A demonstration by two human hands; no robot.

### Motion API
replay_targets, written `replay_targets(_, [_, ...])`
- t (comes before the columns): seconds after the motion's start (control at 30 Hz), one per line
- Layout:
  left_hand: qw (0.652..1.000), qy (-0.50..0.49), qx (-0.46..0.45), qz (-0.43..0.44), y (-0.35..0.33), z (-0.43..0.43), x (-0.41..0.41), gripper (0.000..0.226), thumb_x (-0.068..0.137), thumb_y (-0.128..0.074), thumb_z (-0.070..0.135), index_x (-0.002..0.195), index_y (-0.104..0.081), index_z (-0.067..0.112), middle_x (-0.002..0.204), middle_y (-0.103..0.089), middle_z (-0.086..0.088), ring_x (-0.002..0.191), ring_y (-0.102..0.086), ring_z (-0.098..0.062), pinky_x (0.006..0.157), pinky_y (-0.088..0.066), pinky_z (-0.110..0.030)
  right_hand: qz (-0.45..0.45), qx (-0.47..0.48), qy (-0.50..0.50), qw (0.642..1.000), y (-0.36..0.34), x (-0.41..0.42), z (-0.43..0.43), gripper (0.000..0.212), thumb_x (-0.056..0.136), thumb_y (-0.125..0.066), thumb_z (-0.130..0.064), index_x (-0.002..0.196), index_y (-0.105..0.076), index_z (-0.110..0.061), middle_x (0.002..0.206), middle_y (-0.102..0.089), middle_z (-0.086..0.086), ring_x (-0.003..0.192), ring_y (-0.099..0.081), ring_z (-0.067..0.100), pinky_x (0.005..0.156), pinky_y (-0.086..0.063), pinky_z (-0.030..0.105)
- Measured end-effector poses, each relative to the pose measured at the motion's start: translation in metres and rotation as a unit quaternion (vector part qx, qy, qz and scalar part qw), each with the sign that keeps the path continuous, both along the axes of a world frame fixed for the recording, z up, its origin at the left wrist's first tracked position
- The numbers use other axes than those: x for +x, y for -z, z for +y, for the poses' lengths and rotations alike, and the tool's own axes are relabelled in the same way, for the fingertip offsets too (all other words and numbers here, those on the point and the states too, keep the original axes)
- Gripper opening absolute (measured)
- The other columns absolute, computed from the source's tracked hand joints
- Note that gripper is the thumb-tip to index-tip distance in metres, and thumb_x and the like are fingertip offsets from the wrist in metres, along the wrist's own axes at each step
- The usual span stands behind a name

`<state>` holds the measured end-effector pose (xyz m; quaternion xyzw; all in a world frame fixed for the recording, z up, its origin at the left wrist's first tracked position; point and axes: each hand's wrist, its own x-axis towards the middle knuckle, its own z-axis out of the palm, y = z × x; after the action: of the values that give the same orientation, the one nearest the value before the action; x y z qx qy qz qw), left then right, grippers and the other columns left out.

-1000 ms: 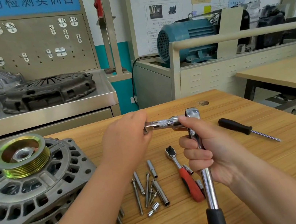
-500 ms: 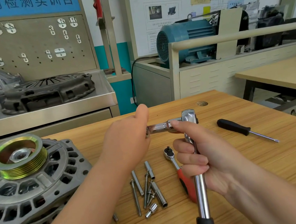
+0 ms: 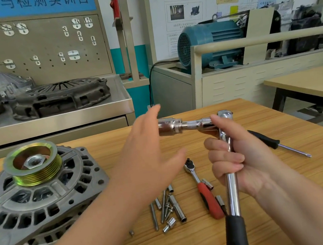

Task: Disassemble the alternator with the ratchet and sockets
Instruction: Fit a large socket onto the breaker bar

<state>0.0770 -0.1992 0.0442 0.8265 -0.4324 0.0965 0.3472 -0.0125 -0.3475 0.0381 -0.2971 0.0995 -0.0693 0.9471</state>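
My right hand (image 3: 237, 159) grips the chrome shaft of a large ratchet (image 3: 232, 191) with a black grip, held upright above the table. A chrome socket on an extension (image 3: 175, 127) sticks out sideways to the left from the ratchet head. My left hand (image 3: 151, 157) is spread with straight fingers just left of the socket's open end, holding nothing. The grey alternator (image 3: 32, 200) lies on the wooden table (image 3: 291, 186) at the left, its gold pulley (image 3: 33, 164) and centre nut facing up.
A small red-handled ratchet (image 3: 205, 191), several loose sockets and long bolts (image 3: 169, 207) lie under my hands. A black screwdriver (image 3: 274, 143) lies to the right. A steel bench with a clutch cover (image 3: 58, 96) stands behind, and a blue motor (image 3: 209, 41) behind that.
My left hand has let go of the socket and spread open, pulling back to the left. The socket and extension now stand exposed on the ratchet head. My right hand keeps its hold.
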Motion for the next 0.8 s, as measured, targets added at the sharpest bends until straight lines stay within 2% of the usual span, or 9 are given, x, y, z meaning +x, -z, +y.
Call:
replay_targets(0.07, [0.996, -0.017, 0.080, -0.023, 0.015, 0.025, -0.019, 0.075, 0.079, -0.037, 0.065, 0.142, 0.000, 0.047, 0.149, -0.012, 0.026, 0.127, -0.012, 0.014, 0.108, -0.013, -0.018, 0.012, 0.016, 0.008, 1.000, 0.000, -0.002, -0.004, 0.029, 0.060, -0.078, -0.025, 0.060, -0.052, -0.013, 0.036, -0.035, -0.004, 0.022, -0.030, 0.004, 0.022, -0.022, 0.013])
replay_targets(0.13, [0.974, -0.032, 0.224, -0.026, 0.031, 0.051, -0.034, 0.075, 0.076, -0.013, 0.075, 0.143, 0.005, 0.047, 0.153, 0.002, 0.026, 0.134, -0.012, 0.009, 0.109, -0.011, -0.017, 0.029, 0.010, 0.015, 0.999, 0.002, -0.002, -0.006, 0.031, 0.061, -0.077, -0.027, 0.061, -0.049, -0.013, 0.037, -0.035, -0.004, 0.023, -0.029, 0.004, 0.022, -0.021, 0.013])
replay_targets(0.23, [0.925, -0.071, 0.372, 0.037, 0.048, 0.078, -0.043, 0.117, 0.035, 0.029, 0.087, 0.144, 0.012, 0.048, 0.154, 0.016, 0.024, 0.145, -0.008, -0.005, 0.116, -0.016, -0.026, 0.042, -0.009, 0.008, 0.999, 0.005, 0.001, -0.003, 0.030, 0.064, -0.075, -0.028, 0.067, -0.049, -0.015, 0.039, -0.035, -0.004, 0.024, -0.029, 0.003, 0.022, -0.021, 0.013])
replay_targets(0.27, [0.909, -0.084, 0.404, 0.057, 0.050, 0.083, -0.043, 0.126, 0.025, 0.032, 0.088, 0.144, 0.015, 0.049, 0.150, 0.021, 0.026, 0.147, -0.001, -0.009, 0.118, -0.013, -0.030, 0.041, -0.014, 0.007, 0.999, 0.006, 0.002, -0.003, 0.031, 0.064, -0.076, -0.027, 0.074, -0.049, -0.017, 0.041, -0.035, -0.004, 0.024, -0.029, 0.003, 0.023, -0.021, 0.013])
replay_targets(0.37, [0.900, -0.100, 0.405, 0.126, 0.060, 0.094, -0.037, 0.107, 0.046, 0.007, 0.091, 0.143, 0.021, 0.048, 0.148, 0.030, 0.023, 0.145, 0.016, -0.013, 0.119, -0.008, -0.041, 0.042, -0.026, -0.002, 0.999, 0.008, 0.003, 0.002, 0.035, 0.063, -0.077, -0.026, 0.085, -0.052, -0.018, 0.044, -0.037, -0.004, 0.025, -0.030, 0.003, 0.024, -0.021, 0.013])
replay_targets(0.43, [0.907, -0.097, 0.389, 0.132, 0.070, 0.092, -0.031, 0.095, 0.063, -0.004, 0.085, 0.143, 0.025, 0.043, 0.150, 0.034, 0.016, 0.140, 0.024, -0.006, 0.118, -0.002, -0.040, 0.044, -0.031, -0.017, 0.998, 0.009, 0.003, 0.005, 0.039, 0.059, -0.078, -0.026, 0.087, -0.053, -0.016, 0.045, -0.036, -0.004, 0.026, -0.029, 0.004, 0.024, -0.020, 0.013])
replay_targets(0.5, [0.915, -0.087, 0.371, 0.130, 0.078, 0.084, -0.029, 0.087, 0.074, -0.008, 0.081, 0.141, 0.029, 0.040, 0.147, 0.038, 0.015, 0.132, 0.029, 0.000, 0.115, 0.006, -0.034, 0.041, -0.035, -0.026, 0.998, 0.011, 0.002, 0.008, 0.050, 0.060, -0.077, -0.027, 0.104, -0.057, -0.018, 0.046, -0.036, -0.003, 0.026, -0.029, 0.004, 0.024, -0.020, 0.013])
replay_targets(0.57, [0.926, -0.069, 0.352, 0.117, 0.082, 0.072, -0.030, 0.083, 0.079, -0.010, 0.079, 0.137, 0.031, 0.038, 0.146, 0.039, 0.016, 0.131, 0.032, 0.000, 0.109, 0.011, -0.028, 0.032, -0.046, -0.025, 0.998, 0.012, 0.001, 0.009, 0.059, 0.061, -0.077, -0.028, 0.117, -0.056, -0.025, 0.047, -0.036, -0.003, 0.026, -0.029, 0.004, 0.024, -0.021, 0.012])
replay_targets(0.8, [0.935, 0.009, 0.350, 0.060, 0.088, 0.030, -0.028, 0.090, 0.083, -0.014, 0.080, 0.146, 0.025, 0.029, 0.152, 0.032, 0.014, 0.136, 0.030, -0.003, 0.108, 0.014, -0.027, 0.023, -0.041, -0.043, 0.998, 0.012, 0.002, 0.009, 0.060, 0.062, -0.077, -0.027, 0.118, -0.054, -0.025, 0.047, -0.037, -0.003, 0.026, -0.030, 0.004, 0.023, -0.022, 0.012])
